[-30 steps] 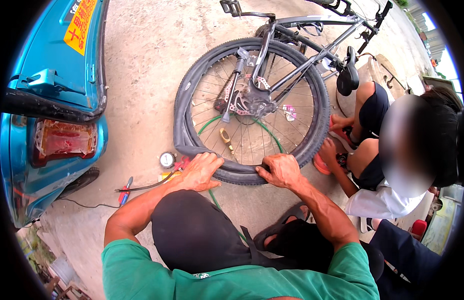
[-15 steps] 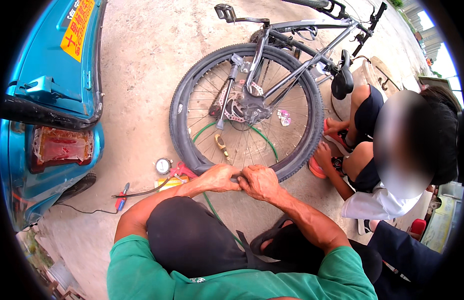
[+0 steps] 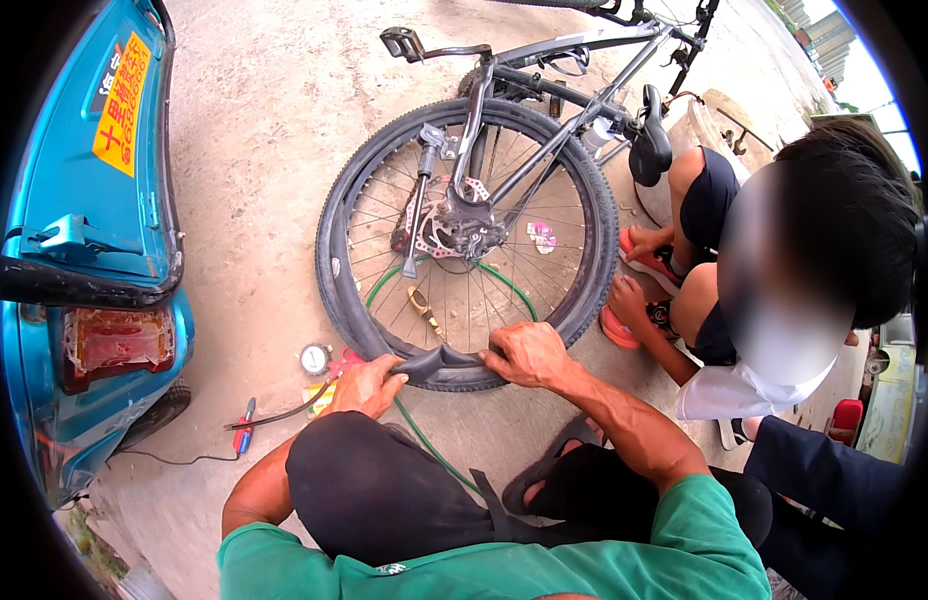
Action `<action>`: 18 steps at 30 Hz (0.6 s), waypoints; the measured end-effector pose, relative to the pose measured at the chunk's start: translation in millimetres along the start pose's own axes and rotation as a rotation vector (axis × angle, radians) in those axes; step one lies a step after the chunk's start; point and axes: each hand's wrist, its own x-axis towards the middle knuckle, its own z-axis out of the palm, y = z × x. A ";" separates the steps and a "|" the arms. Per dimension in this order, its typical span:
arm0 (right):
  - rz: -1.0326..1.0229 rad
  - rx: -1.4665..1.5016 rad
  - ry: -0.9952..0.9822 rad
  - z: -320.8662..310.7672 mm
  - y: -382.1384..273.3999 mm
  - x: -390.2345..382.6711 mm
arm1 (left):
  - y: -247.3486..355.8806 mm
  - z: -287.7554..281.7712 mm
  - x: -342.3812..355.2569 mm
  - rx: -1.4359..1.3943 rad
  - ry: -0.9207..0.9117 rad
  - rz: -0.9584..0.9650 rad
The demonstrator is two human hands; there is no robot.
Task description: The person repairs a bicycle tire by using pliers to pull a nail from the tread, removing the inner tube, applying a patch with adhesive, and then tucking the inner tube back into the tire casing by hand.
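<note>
Black rubber tube gripped by both hands at the tyre's near edge.

Left hand closes on the tube's loose end; right hand presses closed over tube and tyre beside it. Wheel lies on concrete, bike frame above. A gauge sits just left; a teal vehicle stands along the left edge.

Bare concrete left of bicycle wheel, up to blue vehicle. Gauge, screwdriver below-left of wheel. Crouching person blocks right side.
</note>
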 end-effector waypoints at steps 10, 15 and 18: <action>0.028 -0.025 -0.003 -6.2 3.3 -4.6 | -27.4 -6.6 38.0 0.221 0.020 0.309; 0.018 -0.079 -0.005 -12.8 17.3 0.2 | -4.8 -14.8 60.1 0.203 -0.206 0.214; 0.003 -0.066 -0.005 -17.9 23.5 -0.8 | 2.9 -10.6 70.8 0.253 -0.418 0.175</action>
